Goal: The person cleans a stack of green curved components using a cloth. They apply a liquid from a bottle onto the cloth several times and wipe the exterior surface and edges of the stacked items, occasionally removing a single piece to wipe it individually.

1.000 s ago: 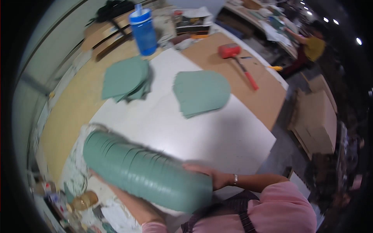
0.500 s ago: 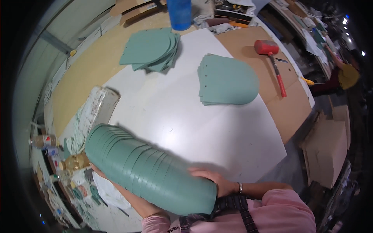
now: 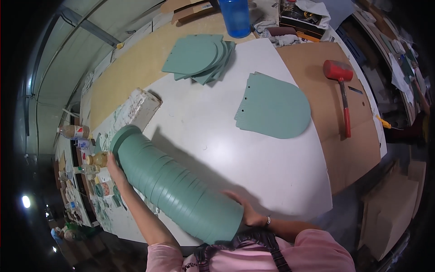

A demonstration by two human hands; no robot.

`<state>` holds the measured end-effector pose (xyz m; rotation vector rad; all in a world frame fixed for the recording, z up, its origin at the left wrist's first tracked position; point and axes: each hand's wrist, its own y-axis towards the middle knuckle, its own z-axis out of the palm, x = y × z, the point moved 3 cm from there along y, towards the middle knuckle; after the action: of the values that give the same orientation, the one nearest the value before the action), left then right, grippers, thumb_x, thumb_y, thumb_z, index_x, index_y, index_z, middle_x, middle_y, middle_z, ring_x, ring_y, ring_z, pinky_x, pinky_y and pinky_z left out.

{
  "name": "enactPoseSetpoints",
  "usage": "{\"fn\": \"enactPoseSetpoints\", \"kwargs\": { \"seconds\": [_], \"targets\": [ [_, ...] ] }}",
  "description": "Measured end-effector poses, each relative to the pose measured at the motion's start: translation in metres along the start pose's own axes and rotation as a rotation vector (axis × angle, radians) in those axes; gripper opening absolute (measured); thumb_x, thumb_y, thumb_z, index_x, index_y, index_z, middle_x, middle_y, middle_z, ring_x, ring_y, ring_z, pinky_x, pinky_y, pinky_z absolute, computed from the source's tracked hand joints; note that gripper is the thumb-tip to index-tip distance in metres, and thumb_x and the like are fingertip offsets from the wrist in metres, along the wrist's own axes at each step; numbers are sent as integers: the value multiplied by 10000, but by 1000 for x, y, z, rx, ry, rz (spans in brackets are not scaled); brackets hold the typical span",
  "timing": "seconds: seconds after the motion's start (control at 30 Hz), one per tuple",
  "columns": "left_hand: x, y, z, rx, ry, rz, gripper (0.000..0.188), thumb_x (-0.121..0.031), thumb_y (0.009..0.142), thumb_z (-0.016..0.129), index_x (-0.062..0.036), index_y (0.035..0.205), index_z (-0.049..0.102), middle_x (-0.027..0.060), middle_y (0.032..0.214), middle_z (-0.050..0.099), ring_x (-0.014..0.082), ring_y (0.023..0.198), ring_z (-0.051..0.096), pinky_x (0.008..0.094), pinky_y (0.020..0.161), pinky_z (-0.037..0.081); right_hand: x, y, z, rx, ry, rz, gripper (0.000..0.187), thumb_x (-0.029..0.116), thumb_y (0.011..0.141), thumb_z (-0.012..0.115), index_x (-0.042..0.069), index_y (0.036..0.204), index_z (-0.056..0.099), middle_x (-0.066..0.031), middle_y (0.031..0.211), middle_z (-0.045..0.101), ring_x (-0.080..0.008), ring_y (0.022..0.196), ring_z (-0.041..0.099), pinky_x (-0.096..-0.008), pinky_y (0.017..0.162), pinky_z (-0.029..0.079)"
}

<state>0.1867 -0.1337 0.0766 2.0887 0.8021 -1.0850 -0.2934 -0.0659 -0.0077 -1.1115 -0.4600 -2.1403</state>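
Note:
A long stack of curved green sheets (image 3: 176, 186), bent over into an overlapping half-tube, lies slantwise in front of me. My left hand (image 3: 115, 167) grips its far left end, with the fingers mostly hidden under the sheets. At the near right end, my right hand (image 3: 248, 211) holds the edge from the side; part of its fingers is hidden behind the stack. Beyond it on the white board (image 3: 281, 172) lies a neat pile of flat green rounded pieces (image 3: 276, 106) with small holes along one edge. A looser, fanned pile of similar pieces (image 3: 195, 54) is farther back.
On brown cardboard (image 3: 312, 68) at the right rests a red-headed mallet (image 3: 338, 70). A stained whitish block (image 3: 140, 109) stands left of the board. Bottles (image 3: 74, 132) line the left edge, a blue container (image 3: 235, 20) the back. Cardboard boxes (image 3: 394, 208) stand at lower right.
The curved stack has tilted more steeply, its far end lifting up and away from me. My left hand and forearm show more. The view has also shifted, moving the table's things rightward.

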Motion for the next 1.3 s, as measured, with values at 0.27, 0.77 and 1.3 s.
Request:
{"fn": "enactPoseSetpoints", "kwargs": {
  "seconds": [0.27, 0.77, 1.3],
  "targets": [
    [-104, 3, 125, 278, 874, 72, 730, -662, 938, 479, -9, 1207, 664, 293, 1082, 692, 445, 1084, 647, 469, 953, 482, -152, -73, -39, -26, 382, 226, 893, 247, 769, 833, -14, 1480, 362, -160, 1421, 498, -239, 1287, 507, -392, 1081, 426],
    [-86, 42, 158, 346, 932, 230, 672, -643, 945, 497, -76, 1282, 625, 191, 1192, 680, 382, 1157, 617, 510, 974, 462, -107, -34, 20, -88, 574, 509, 260, 84, 866, 688, -51, 1086, 660, -81, 1035, 683, -152, 884, 637, -292, 773, 502],
    [-18, 60, 92, 460, 697, 528, 612, -516, 994, 529, -158, 1488, 478, 91, 1500, 507, 319, 1386, 453, 647, 1085, 343, -47, -23, 45, -443, -272, 673, 407, 300, 1047, 556, -95, 1006, 649, -133, 788, 691, -219, 674, 716, -311, 649, 597]
  ]
}}
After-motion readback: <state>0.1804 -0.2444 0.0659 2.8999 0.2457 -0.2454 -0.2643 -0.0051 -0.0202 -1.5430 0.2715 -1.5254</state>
